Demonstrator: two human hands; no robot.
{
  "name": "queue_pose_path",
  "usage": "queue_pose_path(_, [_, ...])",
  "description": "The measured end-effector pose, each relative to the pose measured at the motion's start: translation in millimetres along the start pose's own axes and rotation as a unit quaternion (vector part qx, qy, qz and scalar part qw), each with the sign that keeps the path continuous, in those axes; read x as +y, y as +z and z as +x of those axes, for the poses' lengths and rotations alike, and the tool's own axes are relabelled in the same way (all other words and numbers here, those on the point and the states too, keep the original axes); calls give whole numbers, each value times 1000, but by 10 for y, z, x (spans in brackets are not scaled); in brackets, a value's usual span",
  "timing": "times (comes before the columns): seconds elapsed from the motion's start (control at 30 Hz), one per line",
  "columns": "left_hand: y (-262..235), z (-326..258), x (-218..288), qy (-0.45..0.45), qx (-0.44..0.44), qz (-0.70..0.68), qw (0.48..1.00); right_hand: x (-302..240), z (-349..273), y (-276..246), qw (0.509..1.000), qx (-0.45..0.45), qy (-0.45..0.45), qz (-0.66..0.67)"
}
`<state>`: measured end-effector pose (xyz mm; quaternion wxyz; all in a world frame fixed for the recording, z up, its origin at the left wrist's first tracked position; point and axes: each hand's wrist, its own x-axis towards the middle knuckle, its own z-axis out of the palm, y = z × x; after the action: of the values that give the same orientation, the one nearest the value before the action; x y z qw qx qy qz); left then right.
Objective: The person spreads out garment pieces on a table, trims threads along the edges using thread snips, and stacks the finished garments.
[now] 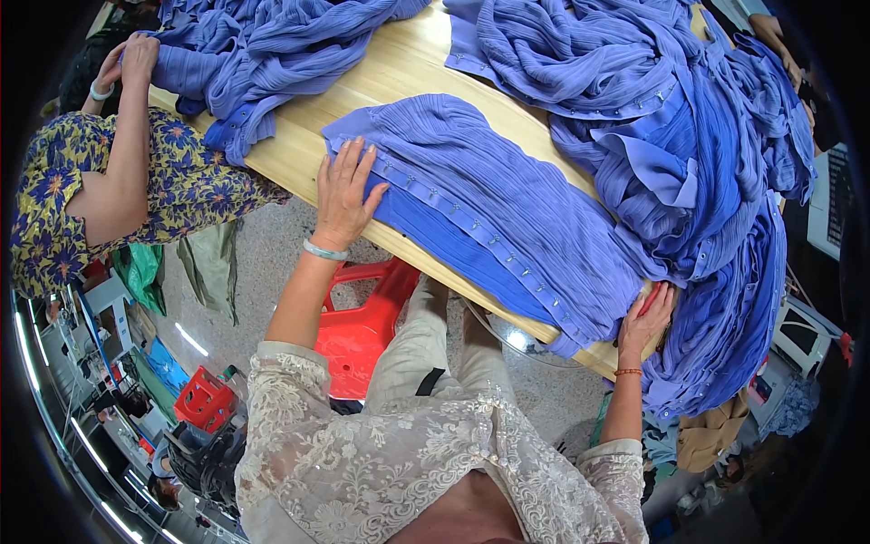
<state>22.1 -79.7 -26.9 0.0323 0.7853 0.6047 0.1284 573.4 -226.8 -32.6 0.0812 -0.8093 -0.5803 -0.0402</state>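
A periwinkle-blue crinkled garment [489, 181] lies folded lengthwise on the wooden table in front of me. Along its near side runs a flat band [471, 231] with small evenly spaced fastenings or holes; a smoother, deeper blue layer [444, 245] shows beneath. My left hand [346, 192] rests flat on the garment's left end, fingers stretched out and thumb apart. At the right end, by the table's edge, my right hand [646, 319] is closed around a small red object [650, 299], mostly hidden by the fingers, and touches the cloth there.
A large heap of similar blue garments [671, 118] covers the table's right side and hangs over its edge. More blue cloth [281, 54] lies at the far left, handled by a person in a flowered dress [172, 172]. A red plastic stool [358, 335] stands below the table [399, 68].
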Motion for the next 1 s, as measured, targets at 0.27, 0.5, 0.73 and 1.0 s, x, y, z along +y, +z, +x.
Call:
queue_pose_path(0.27, [48,-43,-11,-4,2,-10,1000,3,-3,1,1000,8,-7,4])
queue_pose_path(0.5, [54,-60,-27,-3,3,-12,1000,-15,-4,34,1000,10,2,-4])
queue_pose_path(0.73, [-21,-3,66,10,94,-72,993,-5,-19,48,1000,14,3,-2])
queue_pose_path(1.0, [-103,291,308,87,94,-72,989,2,-6,67,1000,13,3,1])
